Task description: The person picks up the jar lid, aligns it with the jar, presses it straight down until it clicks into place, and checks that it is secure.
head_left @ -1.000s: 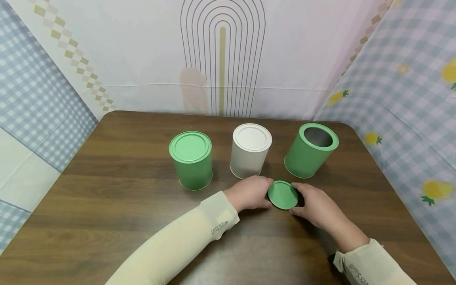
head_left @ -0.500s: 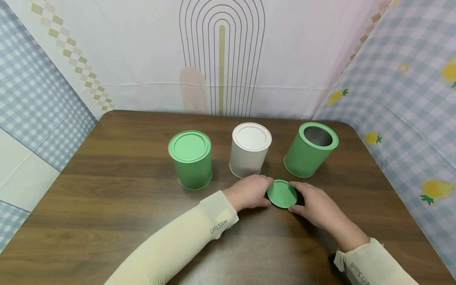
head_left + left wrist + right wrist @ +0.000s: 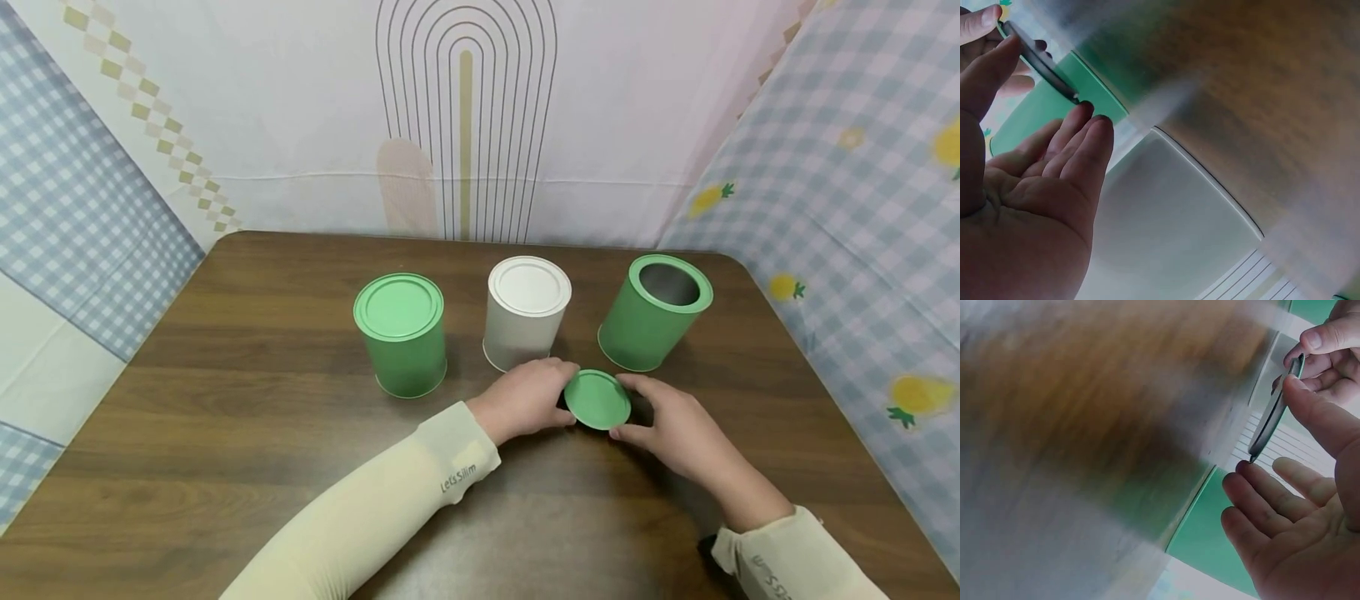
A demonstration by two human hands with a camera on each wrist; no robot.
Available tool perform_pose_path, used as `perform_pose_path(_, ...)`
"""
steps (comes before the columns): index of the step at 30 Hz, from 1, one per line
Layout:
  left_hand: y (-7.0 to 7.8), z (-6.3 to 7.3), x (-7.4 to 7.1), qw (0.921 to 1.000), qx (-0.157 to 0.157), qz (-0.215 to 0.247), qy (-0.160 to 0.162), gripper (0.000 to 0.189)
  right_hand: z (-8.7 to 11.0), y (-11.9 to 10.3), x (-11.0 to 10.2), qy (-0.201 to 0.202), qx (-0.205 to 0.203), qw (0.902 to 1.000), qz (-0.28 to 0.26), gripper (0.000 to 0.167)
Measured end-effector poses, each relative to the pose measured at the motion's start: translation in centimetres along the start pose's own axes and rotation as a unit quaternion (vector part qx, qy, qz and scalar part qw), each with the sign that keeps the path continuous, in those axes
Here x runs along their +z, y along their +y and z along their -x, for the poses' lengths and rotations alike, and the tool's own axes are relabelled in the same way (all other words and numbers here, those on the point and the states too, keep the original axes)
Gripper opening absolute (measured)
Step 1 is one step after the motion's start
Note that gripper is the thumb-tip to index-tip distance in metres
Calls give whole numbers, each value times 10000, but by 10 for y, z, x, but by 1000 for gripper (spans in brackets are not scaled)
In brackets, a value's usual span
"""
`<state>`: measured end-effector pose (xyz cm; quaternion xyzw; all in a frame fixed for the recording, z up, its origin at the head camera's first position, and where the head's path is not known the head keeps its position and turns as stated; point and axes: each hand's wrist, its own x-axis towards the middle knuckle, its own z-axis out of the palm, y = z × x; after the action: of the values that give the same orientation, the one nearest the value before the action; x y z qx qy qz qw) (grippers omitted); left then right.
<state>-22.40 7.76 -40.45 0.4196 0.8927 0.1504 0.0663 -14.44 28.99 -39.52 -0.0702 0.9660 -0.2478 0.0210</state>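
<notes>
Between both hands is a round green can lid (image 3: 597, 400), held slightly tilted. My left hand (image 3: 525, 398) pinches its left edge with thumb and fingertips. On the opposite edge, my right hand (image 3: 678, 425) does the same. Edge-on in the left wrist view, the lid (image 3: 1038, 62) hangs off the table, and its darker underside shows. The right wrist view also has the lid (image 3: 1269, 419) spanned by thumb and fingers. Just behind the right hand stands an uncovered green can (image 3: 643, 329) with a dark grey inside. A white can (image 3: 523, 333) with its lid on is behind the left hand.
Farther left stands another green can (image 3: 408, 367), its lid in place. All three cans are upright on the brown wooden table (image 3: 225, 400). Patterned cloth (image 3: 300, 100) hangs behind the table, and checked cloth (image 3: 847, 233) runs along the right side.
The lid has risen and shifted slightly toward the back, carried by both hands. My right wrist has swung a little to the right. The cans stay where they were.
</notes>
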Motion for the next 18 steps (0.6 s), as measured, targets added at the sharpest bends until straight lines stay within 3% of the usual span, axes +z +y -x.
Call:
perform_pose_path(9,4,1,-2,9989,-132,147,436,54,2,-1,-8,179,125,9998,-36,70)
perform_pose_path(18,5,3,-5,9945,-178,453,928,58,3,-3,-12,713,-19,9974,-126,69)
